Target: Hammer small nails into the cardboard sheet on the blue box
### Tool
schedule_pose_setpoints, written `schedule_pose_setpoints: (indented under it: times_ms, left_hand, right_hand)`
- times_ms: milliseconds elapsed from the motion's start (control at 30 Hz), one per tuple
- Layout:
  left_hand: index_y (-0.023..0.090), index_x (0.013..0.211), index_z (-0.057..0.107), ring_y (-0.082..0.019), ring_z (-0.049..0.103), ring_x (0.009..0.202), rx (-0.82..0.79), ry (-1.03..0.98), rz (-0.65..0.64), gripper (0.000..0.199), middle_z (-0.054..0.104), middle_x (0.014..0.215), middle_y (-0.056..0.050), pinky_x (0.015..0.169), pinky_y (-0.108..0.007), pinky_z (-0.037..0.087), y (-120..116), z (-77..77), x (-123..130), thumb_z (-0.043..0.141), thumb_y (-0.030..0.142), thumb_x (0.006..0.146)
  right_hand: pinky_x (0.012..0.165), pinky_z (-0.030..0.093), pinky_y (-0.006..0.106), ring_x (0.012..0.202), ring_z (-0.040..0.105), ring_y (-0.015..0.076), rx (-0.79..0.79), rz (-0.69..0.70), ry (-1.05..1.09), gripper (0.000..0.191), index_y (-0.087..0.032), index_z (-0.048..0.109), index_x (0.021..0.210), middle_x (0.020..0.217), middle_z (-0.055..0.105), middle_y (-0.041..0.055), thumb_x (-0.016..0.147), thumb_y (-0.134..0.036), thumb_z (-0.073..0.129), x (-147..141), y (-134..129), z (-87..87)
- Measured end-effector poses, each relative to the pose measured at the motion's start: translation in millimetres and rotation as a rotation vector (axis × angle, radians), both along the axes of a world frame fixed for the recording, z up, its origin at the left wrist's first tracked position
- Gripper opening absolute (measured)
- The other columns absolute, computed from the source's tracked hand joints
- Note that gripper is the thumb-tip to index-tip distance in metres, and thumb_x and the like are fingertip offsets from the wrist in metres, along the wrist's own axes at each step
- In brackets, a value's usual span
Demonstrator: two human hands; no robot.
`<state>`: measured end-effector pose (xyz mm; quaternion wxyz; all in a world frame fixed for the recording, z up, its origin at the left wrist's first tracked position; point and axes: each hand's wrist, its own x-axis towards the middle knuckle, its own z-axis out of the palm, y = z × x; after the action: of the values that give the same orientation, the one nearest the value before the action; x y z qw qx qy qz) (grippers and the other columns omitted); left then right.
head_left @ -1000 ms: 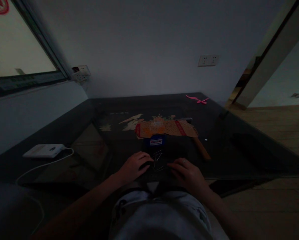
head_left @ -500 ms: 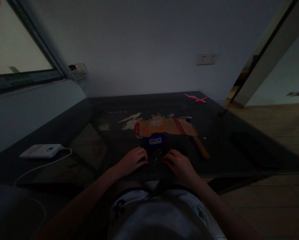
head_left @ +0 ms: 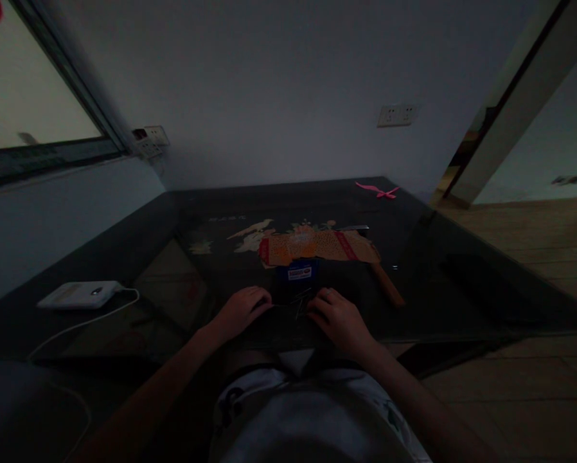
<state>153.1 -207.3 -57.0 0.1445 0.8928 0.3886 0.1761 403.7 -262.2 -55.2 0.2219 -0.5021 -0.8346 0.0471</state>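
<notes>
Between my hands, several thin shiny metal pieces (head_left: pixel 300 311), resembling nails, lie on the dark tabletop. My left hand (head_left: pixel 243 308) rests to their left, thumb and fingers pinched together. A thin line, seemingly one metal piece, juts from its fingertips toward the right. On the other side, my right hand (head_left: pixel 339 318) has curled fingers with the tips down among the pieces; what they grip, if anything, is too dark to make out. Just beyond the hands stands a small blue box (head_left: pixel 299 271) with a white and red label.
A patterned orange and red cardboard strip (head_left: pixel 322 246) lies behind the box, over part of a tool with a wooden handle (head_left: pixel 388 284). A metal strip (head_left: pixel 356 227) shows behind it. A white device (head_left: pixel 79 294) with a cable is left; a pink ribbon (head_left: pixel 379 190) lies far back.
My left hand has moved left, away from the metal pieces, its fingers drawn together. My right hand has shifted slightly left, onto the pieces. The metal pieces lie differently.
</notes>
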Motion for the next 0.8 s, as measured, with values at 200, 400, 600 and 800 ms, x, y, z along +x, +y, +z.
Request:
schedule_pose_setpoints:
  times_ms: [200, 400, 600, 800]
  left_hand:
    - [0.019, 0.090, 0.062, -0.014, 0.062, 0.078, -0.106, -0.175, 0.117, 0.020, 0.067, 0.086, -0.002, 0.073, -0.025, 0.048, -7, 3.1, 1, 0.051, 0.034, 0.085]
    - [0.018, 0.089, 0.063, -0.015, 0.062, 0.079, -0.101, -0.311, 0.166, 0.020, 0.067, 0.086, -0.003, 0.077, -0.027, 0.050, -11, 9.2, 5, 0.055, 0.035, 0.082]
    - [0.017, 0.085, 0.063, -0.015, 0.063, 0.080, -0.112, -0.381, 0.192, 0.015, 0.067, 0.085, -0.003, 0.078, -0.029, 0.051, -13, 7.8, 12, 0.058, 0.030, 0.080]
    - [0.015, 0.087, 0.058, -0.014, 0.065, 0.079, -0.261, -0.545, 0.185, 0.013, 0.064, 0.084, -0.004, 0.077, -0.028, 0.053, -13, -2.0, 14, 0.055, 0.026, 0.081]
  right_hand:
    - [0.073, 0.048, 0.029, 0.085, 0.057, 0.0190, 0.007, 0.069, 0.000, 0.011, -0.022, 0.066, 0.089, 0.091, 0.064, 0.0046, 0.081, -0.017, 0.062, -7, -9, -4.0]
    - [0.073, 0.048, 0.031, 0.084, 0.057, 0.0197, 0.012, 0.076, 0.007, 0.009, -0.022, 0.066, 0.088, 0.089, 0.064, 0.0044, 0.081, -0.017, 0.060, -7, -3, -6.4]
    - [0.074, 0.048, 0.030, 0.084, 0.058, 0.0187, 0.019, 0.068, 0.039, 0.011, -0.023, 0.066, 0.088, 0.090, 0.065, 0.0033, 0.081, -0.017, 0.060, -5, -5, -7.0]
    - [0.073, 0.050, 0.026, 0.083, 0.061, 0.0162, 0.055, -0.063, 0.078, 0.011, -0.023, 0.065, 0.088, 0.089, 0.065, 0.0031, 0.084, -0.019, 0.055, 31, -6, -4.8]
